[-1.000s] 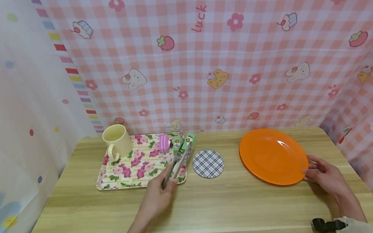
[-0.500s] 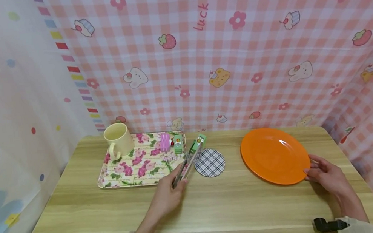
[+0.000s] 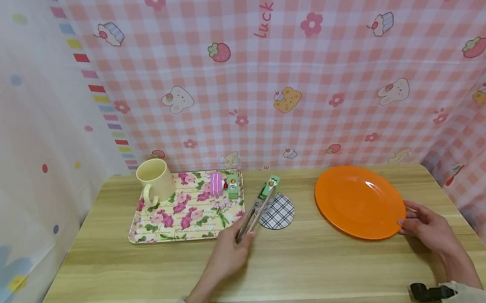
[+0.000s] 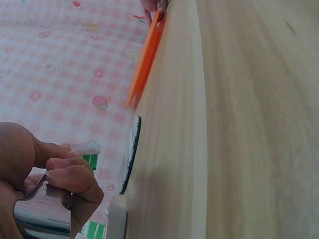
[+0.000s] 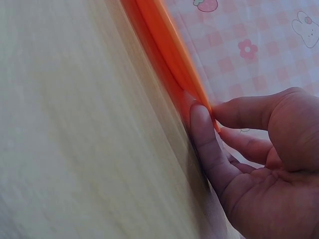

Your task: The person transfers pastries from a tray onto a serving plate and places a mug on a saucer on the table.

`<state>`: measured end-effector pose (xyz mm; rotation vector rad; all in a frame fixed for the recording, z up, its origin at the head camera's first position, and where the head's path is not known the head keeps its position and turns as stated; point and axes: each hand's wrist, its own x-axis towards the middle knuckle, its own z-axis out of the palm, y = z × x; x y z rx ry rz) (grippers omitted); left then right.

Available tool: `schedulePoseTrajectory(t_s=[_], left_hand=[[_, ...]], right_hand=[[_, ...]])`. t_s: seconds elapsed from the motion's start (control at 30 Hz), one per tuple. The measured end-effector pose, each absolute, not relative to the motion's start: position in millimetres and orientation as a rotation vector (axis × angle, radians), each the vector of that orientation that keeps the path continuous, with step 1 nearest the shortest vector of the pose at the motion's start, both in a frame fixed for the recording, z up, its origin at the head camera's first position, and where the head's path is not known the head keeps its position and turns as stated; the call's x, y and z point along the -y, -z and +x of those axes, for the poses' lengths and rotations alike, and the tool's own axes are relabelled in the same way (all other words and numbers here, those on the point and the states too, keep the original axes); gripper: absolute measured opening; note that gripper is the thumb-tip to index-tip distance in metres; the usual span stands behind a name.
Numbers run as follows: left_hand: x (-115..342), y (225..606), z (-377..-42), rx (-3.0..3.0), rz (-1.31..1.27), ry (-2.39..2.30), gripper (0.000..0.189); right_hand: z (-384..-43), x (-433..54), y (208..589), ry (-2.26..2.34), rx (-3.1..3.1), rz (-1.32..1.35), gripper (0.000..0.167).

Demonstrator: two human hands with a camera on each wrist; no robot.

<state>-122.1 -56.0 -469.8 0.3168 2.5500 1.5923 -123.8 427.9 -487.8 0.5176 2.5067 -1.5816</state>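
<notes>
My left hand (image 3: 231, 251) grips metal tongs (image 3: 254, 218), whose tips pinch a small green block with a fruit picture on top (image 3: 275, 180), like a toy cake slice. The block hangs beyond the far edge of a round checked coaster (image 3: 282, 215). In the left wrist view the curled fingers (image 4: 77, 177) wrap the shiny tongs (image 4: 42, 214), and part of the green block (image 4: 90, 160) peeks out past them. My right hand (image 3: 429, 228) pinches the near right rim of an orange plate (image 3: 359, 203) between thumb and fingers; the right wrist view shows that rim (image 5: 192, 74) slightly raised.
A flowered tray (image 3: 169, 232) lies at the back left. On it stand a cream mug (image 3: 159, 182), a pink striped cake slice (image 3: 216, 184) and another green block (image 3: 233, 188). A checked curtain (image 3: 243, 72) hangs behind the wooden table (image 3: 309, 273).
My left hand has carried the green block in the tongs rightward, off the tray and over toward the coaster. The right hand keeps its hold on the plate, which has not visibly moved.
</notes>
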Motion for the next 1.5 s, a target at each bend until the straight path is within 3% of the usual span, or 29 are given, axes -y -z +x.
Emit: schedulePoseTrajectory(t_s=[1.5], left_hand=[[-13.2, 476.5, -139.0, -2.439, 0.464, -1.585, 0.058]], right_hand=[[-122.8, -429.5, 488.5, 1.598, -2.502, 0.481, 0.081]])
